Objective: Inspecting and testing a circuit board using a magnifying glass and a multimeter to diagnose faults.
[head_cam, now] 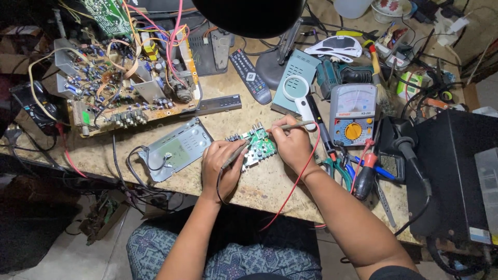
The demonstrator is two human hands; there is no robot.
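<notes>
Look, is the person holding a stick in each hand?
Yes, the left hand and the right hand each hold a thin probe against the small green circuit board.

Head-worn view, steeply down, close

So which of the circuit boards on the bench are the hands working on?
The small green board at the bench's front edge, between the left hand and right hand. The big brown board with wires sits untouched at the back left.
</notes>
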